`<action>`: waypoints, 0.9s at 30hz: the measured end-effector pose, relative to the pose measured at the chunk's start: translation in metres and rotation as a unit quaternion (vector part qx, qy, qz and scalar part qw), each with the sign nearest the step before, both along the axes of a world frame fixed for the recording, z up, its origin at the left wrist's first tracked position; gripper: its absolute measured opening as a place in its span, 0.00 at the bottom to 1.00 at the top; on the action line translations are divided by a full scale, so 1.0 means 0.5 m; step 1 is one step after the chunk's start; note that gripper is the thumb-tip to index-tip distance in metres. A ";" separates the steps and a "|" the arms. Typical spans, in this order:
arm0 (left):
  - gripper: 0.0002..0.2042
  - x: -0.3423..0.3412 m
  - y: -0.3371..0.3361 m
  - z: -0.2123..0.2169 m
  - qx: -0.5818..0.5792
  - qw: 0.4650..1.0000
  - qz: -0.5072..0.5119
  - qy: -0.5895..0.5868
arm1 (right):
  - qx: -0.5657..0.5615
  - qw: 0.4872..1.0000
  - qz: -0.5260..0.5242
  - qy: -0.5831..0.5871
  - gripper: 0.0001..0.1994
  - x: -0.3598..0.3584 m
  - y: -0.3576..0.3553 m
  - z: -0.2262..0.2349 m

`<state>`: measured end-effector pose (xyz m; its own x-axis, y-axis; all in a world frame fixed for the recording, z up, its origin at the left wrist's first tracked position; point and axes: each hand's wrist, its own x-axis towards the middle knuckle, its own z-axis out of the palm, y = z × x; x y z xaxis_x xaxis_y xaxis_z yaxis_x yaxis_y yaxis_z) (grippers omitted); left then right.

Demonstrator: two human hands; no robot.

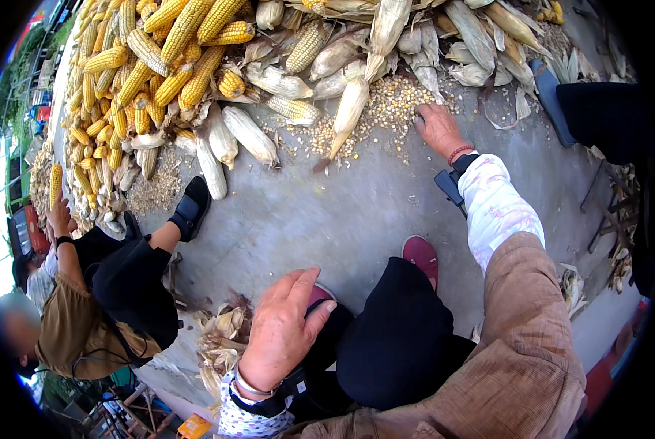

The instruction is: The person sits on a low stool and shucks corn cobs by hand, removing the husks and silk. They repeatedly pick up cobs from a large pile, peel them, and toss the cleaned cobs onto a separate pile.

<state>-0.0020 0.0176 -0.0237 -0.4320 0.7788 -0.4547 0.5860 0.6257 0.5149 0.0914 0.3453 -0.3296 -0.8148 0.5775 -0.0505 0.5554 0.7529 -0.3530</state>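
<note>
My left hand [280, 329] hangs above my left knee, holding nothing, its fingers stretched out and the thumb apart. My right hand [439, 130] reaches out over the concrete at the edge of the scattered corn kernels [393, 110]. Its fingers are slightly bent and nothing shows in them. Just beyond them is the tip of a corn ear in its dry husk [424, 69]; whether they touch is unclear. Left of this hand lies another husked ear [351, 113], its tip pointing toward me. Several pale unhusked ears [248, 135] lie farther left.
A heap of bare yellow corn ears [144, 73] fills the far left. Another person [86, 307] sits at the left, holding a yellow ear [55, 183]. At the right is another person's shoe [550, 102]. Loose husks [221, 340] lie beside my left leg.
</note>
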 end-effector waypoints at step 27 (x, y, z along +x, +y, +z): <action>0.21 0.040 -0.029 -0.012 0.021 0.998 0.025 0.044 | -0.086 0.973 0.155 0.147 0.22 0.024 -0.270 0.239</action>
